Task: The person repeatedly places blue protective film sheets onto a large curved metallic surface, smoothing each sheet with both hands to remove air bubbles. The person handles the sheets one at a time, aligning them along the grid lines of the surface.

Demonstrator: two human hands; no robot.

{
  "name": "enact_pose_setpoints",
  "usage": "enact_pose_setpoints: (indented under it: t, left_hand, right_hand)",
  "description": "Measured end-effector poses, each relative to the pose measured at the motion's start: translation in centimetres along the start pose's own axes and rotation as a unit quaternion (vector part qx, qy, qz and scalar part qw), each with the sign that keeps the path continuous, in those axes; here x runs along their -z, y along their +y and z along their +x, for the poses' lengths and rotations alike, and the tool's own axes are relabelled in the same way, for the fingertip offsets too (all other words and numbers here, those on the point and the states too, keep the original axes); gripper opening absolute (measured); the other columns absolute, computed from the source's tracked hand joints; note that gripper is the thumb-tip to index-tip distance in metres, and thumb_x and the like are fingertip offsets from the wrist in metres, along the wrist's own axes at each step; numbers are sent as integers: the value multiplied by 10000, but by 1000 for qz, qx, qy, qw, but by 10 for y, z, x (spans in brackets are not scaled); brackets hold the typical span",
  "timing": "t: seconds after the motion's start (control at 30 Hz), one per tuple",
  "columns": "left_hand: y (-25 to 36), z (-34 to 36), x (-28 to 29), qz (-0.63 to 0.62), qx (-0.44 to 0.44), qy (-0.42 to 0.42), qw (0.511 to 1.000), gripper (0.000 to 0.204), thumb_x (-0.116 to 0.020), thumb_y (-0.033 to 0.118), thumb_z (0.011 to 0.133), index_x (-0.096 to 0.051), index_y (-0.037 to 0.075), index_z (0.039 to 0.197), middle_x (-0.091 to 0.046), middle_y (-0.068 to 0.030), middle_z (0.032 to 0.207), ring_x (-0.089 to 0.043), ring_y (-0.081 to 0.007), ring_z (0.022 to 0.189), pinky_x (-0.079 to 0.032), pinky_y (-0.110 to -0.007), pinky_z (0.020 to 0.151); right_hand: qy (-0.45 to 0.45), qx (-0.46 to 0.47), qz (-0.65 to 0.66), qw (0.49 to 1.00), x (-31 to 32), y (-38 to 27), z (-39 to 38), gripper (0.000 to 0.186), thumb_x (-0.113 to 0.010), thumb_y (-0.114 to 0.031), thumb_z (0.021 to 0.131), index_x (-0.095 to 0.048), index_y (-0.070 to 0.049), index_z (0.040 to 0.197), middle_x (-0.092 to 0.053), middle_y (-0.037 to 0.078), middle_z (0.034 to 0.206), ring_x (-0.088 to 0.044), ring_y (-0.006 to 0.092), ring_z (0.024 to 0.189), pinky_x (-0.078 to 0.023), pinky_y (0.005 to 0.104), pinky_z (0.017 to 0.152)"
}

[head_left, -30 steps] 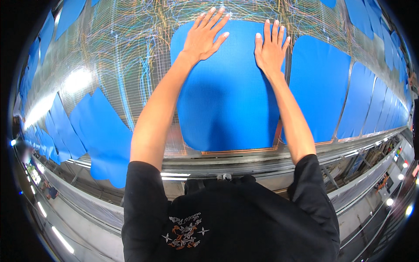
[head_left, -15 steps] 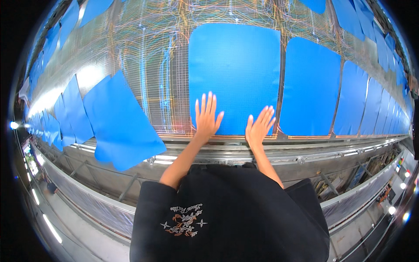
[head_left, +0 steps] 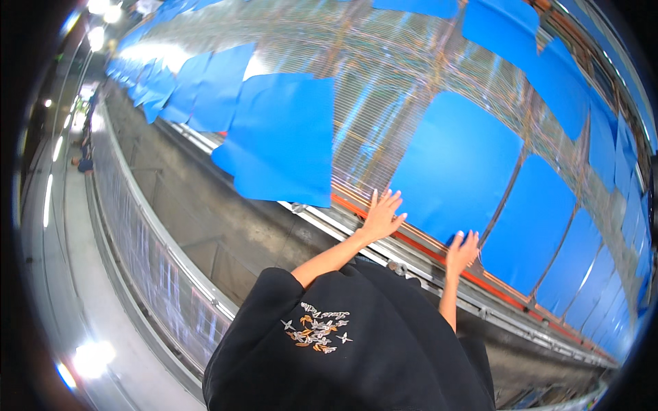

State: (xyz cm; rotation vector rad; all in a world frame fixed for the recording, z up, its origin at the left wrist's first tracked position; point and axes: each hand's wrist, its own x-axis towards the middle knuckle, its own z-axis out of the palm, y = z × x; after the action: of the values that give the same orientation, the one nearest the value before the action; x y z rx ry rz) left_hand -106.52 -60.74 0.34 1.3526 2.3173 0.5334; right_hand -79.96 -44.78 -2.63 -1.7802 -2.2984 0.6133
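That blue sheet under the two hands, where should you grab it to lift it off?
Probably by its bottom edge, coming from below. The blue sheet lies flat on the wire screen, so its face gives nothing to pinch. The left hand and right hand press open-palmed at its lower edge, above the red rail, where fingertips could slip under.

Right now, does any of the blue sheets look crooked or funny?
Yes. The blue sheet left of both hands hangs tilted, overlapping its neighbour, with its lower edge loose past the frame. The sheet under the left hand and right hand lies flat and square.
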Motion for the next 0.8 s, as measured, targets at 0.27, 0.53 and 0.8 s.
enact_pose_setpoints:
  t: [0.27, 0.53, 0.8]
  left_hand:
    - [-72, -69, 85, -268, 237, 163, 919, 319, -668, 348, 989, -776, 55, 1048, -770, -162, 905, -724, -353, 797, -566, -443, 710]
    - [-309, -131, 206, 87, 229, 428, 870, 279, -758, 238, 875, -716, 45, 1072, -694, -142, 1178, -625, -358, 1099, -466, -513, 962]
    - [-438, -162, 260, -112, 408, 128, 897, 600, -825, 355, 825, -602, -25, 1232, -644, -231, 1232, -652, -464, 1063, -520, -527, 918]
  right_hand:
    - [-170, -56, 267, 947, 0, -60, 0, 449, -571, -423, 1065, -739, -14, 987, -758, 108, 882, -698, 185, 728, -550, 308, 628]
    - [-477, -130, 370, 787, -113, -279, -86, 519, -618, -509, 1023, -595, -10, 1163, -680, 161, 1131, -757, 255, 848, -559, 308, 598]
    - [-297, -158, 287, 897, -188, -377, -124, 461, -791, -479, 898, -643, -67, 752, -652, 68, 696, -725, 204, 718, -560, 343, 612]
